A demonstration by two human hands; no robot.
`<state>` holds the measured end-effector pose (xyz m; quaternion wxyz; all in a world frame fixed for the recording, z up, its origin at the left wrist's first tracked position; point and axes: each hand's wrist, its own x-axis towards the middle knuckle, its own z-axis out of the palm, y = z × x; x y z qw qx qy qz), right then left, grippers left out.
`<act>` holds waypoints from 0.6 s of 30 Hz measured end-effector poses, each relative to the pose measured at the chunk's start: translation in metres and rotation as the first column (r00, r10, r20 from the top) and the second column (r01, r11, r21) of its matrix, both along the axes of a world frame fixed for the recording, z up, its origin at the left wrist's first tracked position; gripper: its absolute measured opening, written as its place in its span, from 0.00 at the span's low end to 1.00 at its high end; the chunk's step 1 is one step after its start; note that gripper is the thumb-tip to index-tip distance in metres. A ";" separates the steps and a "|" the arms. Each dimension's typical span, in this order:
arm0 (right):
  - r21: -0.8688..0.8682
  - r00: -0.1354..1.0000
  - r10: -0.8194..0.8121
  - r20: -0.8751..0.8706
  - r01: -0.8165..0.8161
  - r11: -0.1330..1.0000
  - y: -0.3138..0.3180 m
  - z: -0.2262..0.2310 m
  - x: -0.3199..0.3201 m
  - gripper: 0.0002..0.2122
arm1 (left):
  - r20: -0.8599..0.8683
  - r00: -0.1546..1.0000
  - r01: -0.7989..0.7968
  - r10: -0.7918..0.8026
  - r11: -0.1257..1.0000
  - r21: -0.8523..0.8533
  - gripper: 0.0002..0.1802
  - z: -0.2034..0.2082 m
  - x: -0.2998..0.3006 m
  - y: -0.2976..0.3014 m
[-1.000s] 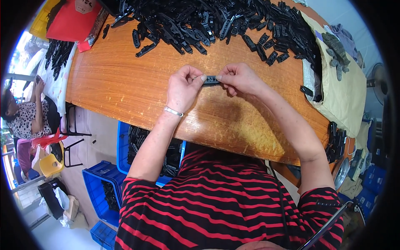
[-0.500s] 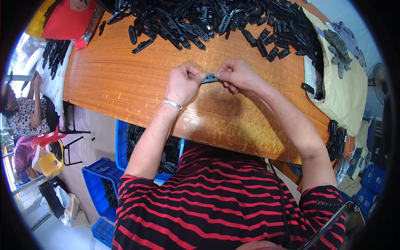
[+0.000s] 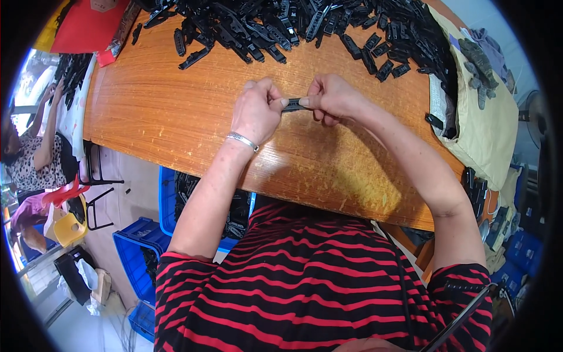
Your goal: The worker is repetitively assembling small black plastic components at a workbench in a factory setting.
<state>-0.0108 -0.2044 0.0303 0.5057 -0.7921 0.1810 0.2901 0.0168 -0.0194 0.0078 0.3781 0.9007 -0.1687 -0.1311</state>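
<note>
A small black plastic part (image 3: 292,105), long and narrow, is stretched between my two hands above the wooden table (image 3: 193,117). Thumb and fingers of my left hand (image 3: 258,108) pinch its left end; a silver bracelet circles that wrist. My right hand (image 3: 333,101) grips the right end the same way, its other fingers curled beneath. The fingers cover both ends of the part. Beyond my hands, a large heap of similar black plastic parts (image 3: 258,29) spreads along the far side of the table.
A pale sack (image 3: 489,129) with a grey glove (image 3: 478,67) on it lies at the right edge. Blue crates (image 3: 138,258) of black parts stand below the table's near left edge. A red cloth-like sheet (image 3: 88,26) lies far left. Another person (image 3: 44,155) works at the left.
My hands have shifted slightly up, still holding the black part, which is turned so less of its slotted face shows. The whole view has moved a little.
</note>
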 end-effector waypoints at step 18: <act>0.057 0.805 -0.012 0.593 -0.027 0.998 0.019 -0.023 -0.049 0.04 | -0.217 0.971 0.033 -0.103 0.953 -0.301 0.12 -0.006 -0.033 0.035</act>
